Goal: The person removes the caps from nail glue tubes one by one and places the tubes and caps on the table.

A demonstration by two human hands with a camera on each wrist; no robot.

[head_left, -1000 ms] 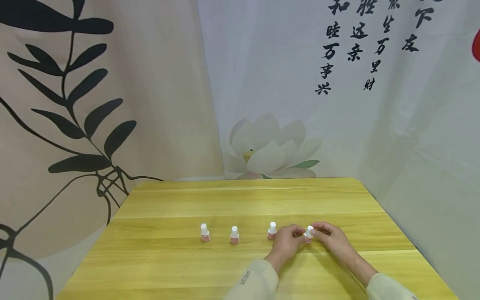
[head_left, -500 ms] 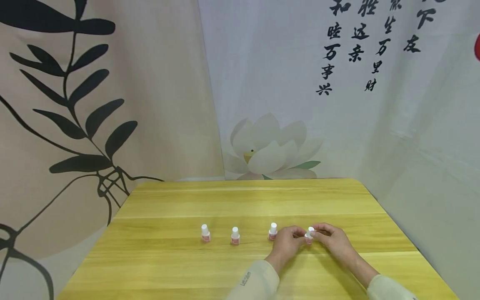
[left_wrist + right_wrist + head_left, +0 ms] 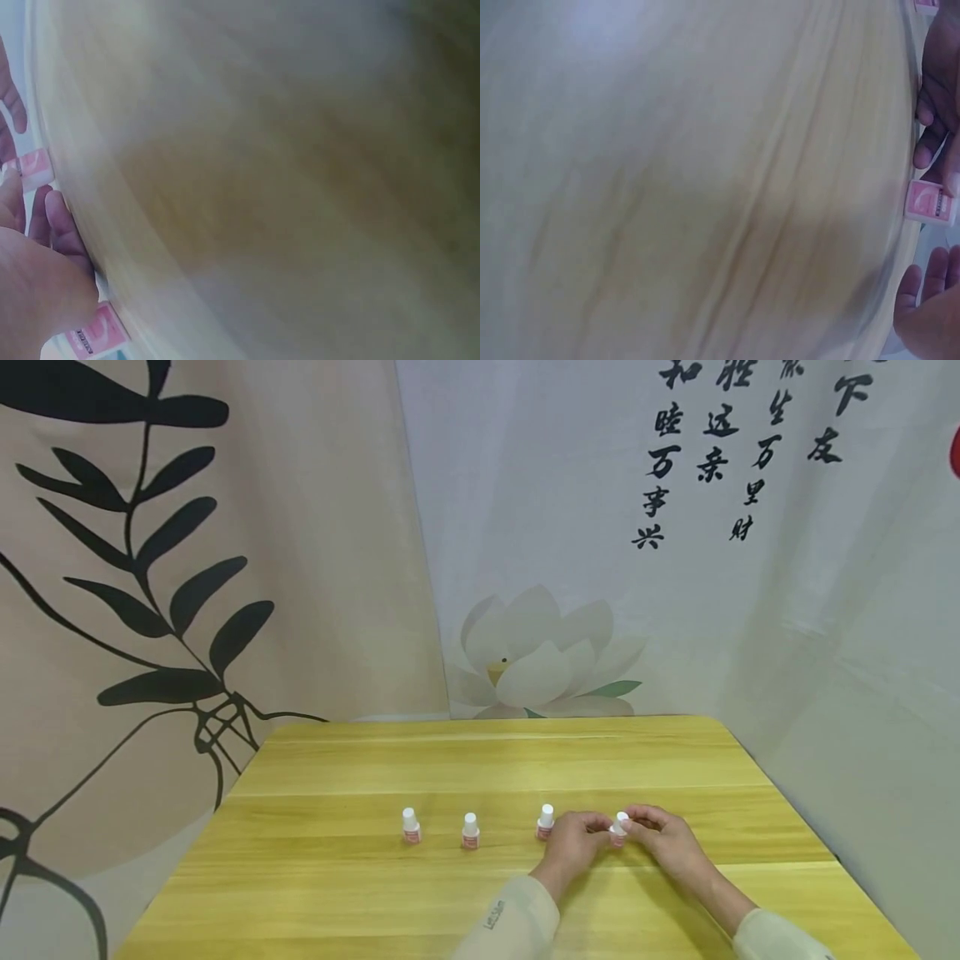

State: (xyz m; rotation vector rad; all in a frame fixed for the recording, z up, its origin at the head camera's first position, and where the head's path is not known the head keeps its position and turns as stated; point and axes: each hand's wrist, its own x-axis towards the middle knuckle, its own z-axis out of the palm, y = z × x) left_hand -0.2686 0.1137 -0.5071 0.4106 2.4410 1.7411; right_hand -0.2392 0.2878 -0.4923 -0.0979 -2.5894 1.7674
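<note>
In the head view, a small white bottle with a pink label (image 3: 617,831) stands between both hands at the right part of the table. My left hand (image 3: 572,850) holds its body from the left with thumb and fingertips. From the right, the thumb and index finger of my right hand (image 3: 672,847) pinch its white cap (image 3: 622,817). The left wrist view shows the left hand (image 3: 45,281) by the pink label (image 3: 34,166). In the right wrist view, the bottle (image 3: 928,202) lies between the left hand (image 3: 940,97) and the curved right fingers (image 3: 924,285); the cap is out of frame.
A similar bottle (image 3: 545,823) stands just left of my left hand. Two more, one (image 3: 470,832) and another (image 3: 411,827), stand upright farther left on the wooden table (image 3: 345,893). Behind the table hangs a printed cloth (image 3: 337,568).
</note>
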